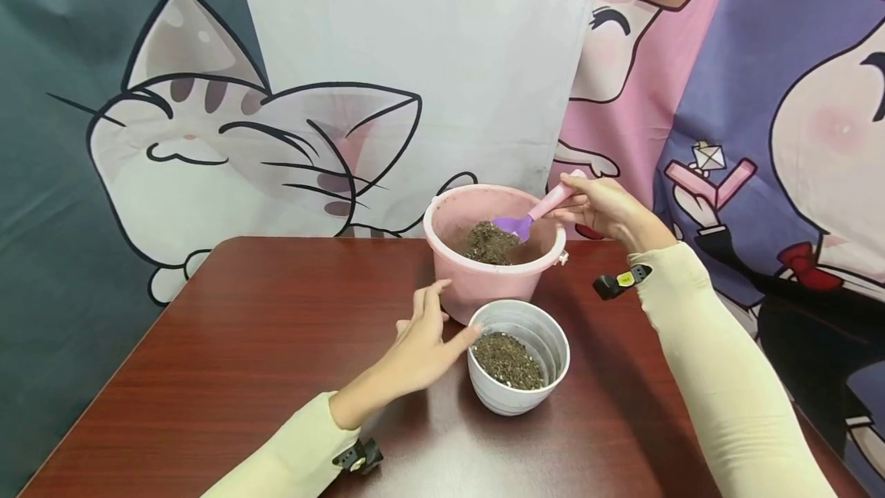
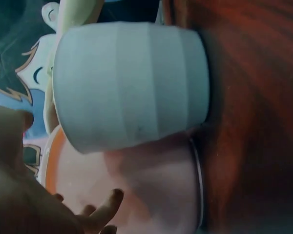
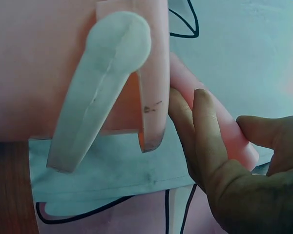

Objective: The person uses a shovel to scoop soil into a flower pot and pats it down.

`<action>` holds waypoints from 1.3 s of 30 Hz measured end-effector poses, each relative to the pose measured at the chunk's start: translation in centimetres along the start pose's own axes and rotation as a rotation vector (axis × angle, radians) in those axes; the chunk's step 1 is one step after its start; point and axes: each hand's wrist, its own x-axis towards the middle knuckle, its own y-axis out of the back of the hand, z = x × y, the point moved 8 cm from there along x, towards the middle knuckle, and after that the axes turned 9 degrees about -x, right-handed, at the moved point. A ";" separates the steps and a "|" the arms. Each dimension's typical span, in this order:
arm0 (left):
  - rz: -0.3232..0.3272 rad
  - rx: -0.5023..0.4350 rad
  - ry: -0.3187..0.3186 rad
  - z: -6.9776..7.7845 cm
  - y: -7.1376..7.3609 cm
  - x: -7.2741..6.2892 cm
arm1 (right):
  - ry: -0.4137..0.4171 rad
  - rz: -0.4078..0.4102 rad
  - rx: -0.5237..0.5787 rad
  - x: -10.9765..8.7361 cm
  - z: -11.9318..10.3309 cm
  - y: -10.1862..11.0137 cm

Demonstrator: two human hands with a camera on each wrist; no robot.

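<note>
My right hand point(image 1: 608, 210) grips the pink handle of a small trowel point(image 1: 551, 198). Its purple blade is down inside a pink bucket point(image 1: 477, 287), against dark soil point(image 1: 489, 244). In the right wrist view, the thumb and fingers close around the handle point(image 3: 227, 124) beside the bucket's rim. Nearer to me stands a white pot point(image 1: 508, 402), upright, partly filled with soil point(image 1: 508, 360). My left hand point(image 1: 423, 344) reaches in from the left, its thumb tip at the pot's rim and its fingers spread toward the bucket. The left wrist view shows the pot's ribbed side point(image 2: 132, 87) beyond that hand.
Both containers stand on a dark red wooden table point(image 1: 290, 329), the bucket near its back edge. A white bucket handle point(image 3: 97, 92) hangs at the bucket's side. Behind the table hangs a cloth with cartoon figures point(image 1: 415, 37). Each wrist wears a black strap device point(image 1: 615, 283).
</note>
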 end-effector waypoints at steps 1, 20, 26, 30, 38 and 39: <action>-0.033 0.011 -0.002 0.0 -0.4 -0.2 | 0.001 0.009 0.007 -0.1 0.0 0.1; -0.257 0.105 -0.113 0.5 -3.1 -1.4 | 0.056 -0.015 0.075 -3.4 -1.2 1.0; -0.256 0.113 -0.126 0.6 -3.0 -1.3 | 0.066 -0.025 0.115 -5.0 -1.3 1.0; -0.255 0.107 -0.130 0.7 -3.0 -1.3 | 0.094 -0.080 0.122 -6.3 -1.4 0.7; -0.249 0.100 -0.132 0.6 -2.9 -1.3 | 0.094 -0.082 0.084 -8.5 0.0 0.7; -0.249 0.099 -0.131 0.5 -2.9 -1.4 | 0.091 -0.076 0.071 -8.6 0.3 0.7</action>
